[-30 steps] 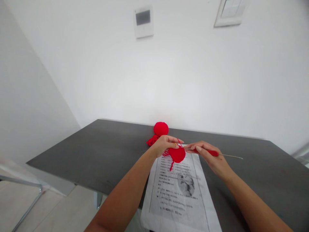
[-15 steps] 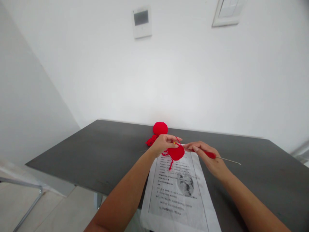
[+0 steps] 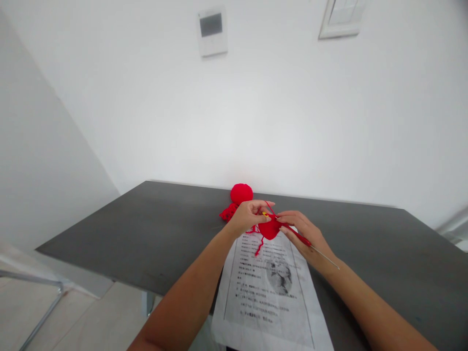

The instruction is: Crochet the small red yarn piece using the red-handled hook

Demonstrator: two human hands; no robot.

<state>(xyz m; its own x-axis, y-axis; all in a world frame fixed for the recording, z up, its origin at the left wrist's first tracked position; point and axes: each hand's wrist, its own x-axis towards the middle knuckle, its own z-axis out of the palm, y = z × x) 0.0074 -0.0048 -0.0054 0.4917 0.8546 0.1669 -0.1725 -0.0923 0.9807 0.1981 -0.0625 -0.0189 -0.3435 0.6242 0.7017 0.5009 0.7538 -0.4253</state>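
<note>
Between thumb and fingers, my left hand (image 3: 245, 217) pinches the upper left edge of a small red crochet piece (image 3: 269, 228). A yellow stitch marker (image 3: 265, 214) shows by my left thumb, and a strand of red yarn (image 3: 269, 207) runs up from the work to the left fingers. My right hand (image 3: 309, 236) is closed on a crochet hook (image 3: 302, 238) with a red grip and a thin metal shaft. The hook's front end meets the piece at its upper right edge; the exact tip is hard to make out. A red yarn tail (image 3: 259, 247) dangles below.
A red ball of yarn (image 3: 241, 194) and a loose tangle of red yarn (image 3: 228, 212) lie behind my left hand. A printed sheet (image 3: 263, 302) with a picture lies under the work, over the front edge of the dark table (image 3: 164, 234). The white wall (image 3: 183, 122) stands behind.
The hook has tilted, its rear end swinging down and left. My right hand has shifted slightly left, closer to the crochet piece. My left hand keeps its pinch.
</note>
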